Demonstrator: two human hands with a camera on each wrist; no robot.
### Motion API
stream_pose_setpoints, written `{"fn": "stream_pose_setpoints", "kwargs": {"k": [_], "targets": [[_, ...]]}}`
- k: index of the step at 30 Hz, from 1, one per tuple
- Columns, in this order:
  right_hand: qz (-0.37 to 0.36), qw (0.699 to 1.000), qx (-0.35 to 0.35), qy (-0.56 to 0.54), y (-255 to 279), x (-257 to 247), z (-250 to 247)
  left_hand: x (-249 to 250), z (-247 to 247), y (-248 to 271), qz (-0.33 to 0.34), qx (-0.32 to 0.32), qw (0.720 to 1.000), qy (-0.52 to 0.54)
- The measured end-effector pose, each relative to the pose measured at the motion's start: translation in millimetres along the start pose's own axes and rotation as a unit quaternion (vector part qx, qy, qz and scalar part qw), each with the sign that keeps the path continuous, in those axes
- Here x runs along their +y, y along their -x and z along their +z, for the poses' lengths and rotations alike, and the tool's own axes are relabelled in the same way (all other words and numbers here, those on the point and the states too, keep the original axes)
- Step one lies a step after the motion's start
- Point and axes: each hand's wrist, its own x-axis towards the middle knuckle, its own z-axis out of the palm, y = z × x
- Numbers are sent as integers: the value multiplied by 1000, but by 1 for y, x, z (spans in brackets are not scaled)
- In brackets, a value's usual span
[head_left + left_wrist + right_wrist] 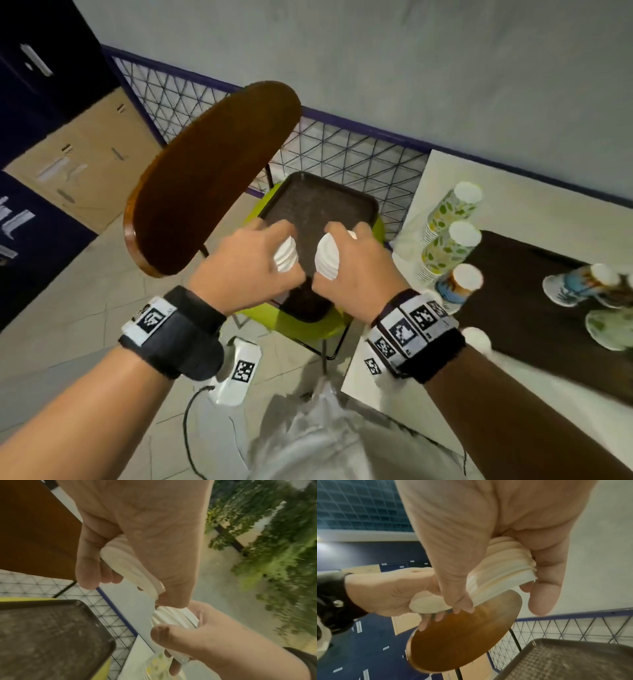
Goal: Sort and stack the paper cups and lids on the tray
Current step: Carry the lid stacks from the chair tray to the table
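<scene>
Two hands held side by side above a dark brown tray (pixel 318 205), which rests on the yellow-green seat (pixel 301 325) of a chair. The left hand (pixel 246 260) has its fingers and thumb curled round a stack of white lids (pixel 286 255), held on edge. The right hand (pixel 356 263) grips a second stack of lids (pixel 327 255) in the same manner; the two stacks lie close beside each other, a narrow gap showing between them in the head view. In the left wrist view the left thumb tip touches the rim of the stack in the right hand. The tray lies directly below and beyond the fingers, its textured floor bare where visible. The brown wooden chair back (pixel 209 178) rises just left of the left hand. To the right of the right hand, on a white table (pixel 513 212), two leaning stacks of leaf-printed paper cups (pixel 448 219) stand upside down, with a shorter stack of blue-printed cups (pixel 459 287) nearest the right wrist. Farther right, on a dark mat (pixel 513 308), more cups (pixel 579 284) lie, too blurred to count. Each wrist carries a black strap with printed markers (pixel 407 329).
</scene>
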Motion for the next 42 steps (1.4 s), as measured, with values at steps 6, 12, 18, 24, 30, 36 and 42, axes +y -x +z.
{"fn": "stream_pose_setpoints", "kwargs": {"k": [6,12,18,24,30,36,42], "targets": [[48,998,34,-26,97,79,-43,100,36,20,90,-11,995,34],[160,982,89,-53,203,209,-84,242,118,15,196,-42,977,72],[249,960,118,-61,316,366,-95,391,229,9,235,-137,961,49],[331,933,112,-83,398,483,-70,492,339,6,238,-222,945,28],[360,922,87,-117,421,548,-17,540,415,10,263,-268,926,26],[376,918,63,-108,423,580,24,553,474,9,290,-293,911,-20],[368,929,37,-23,421,586,39,551,502,11,319,-233,918,-48]]}}
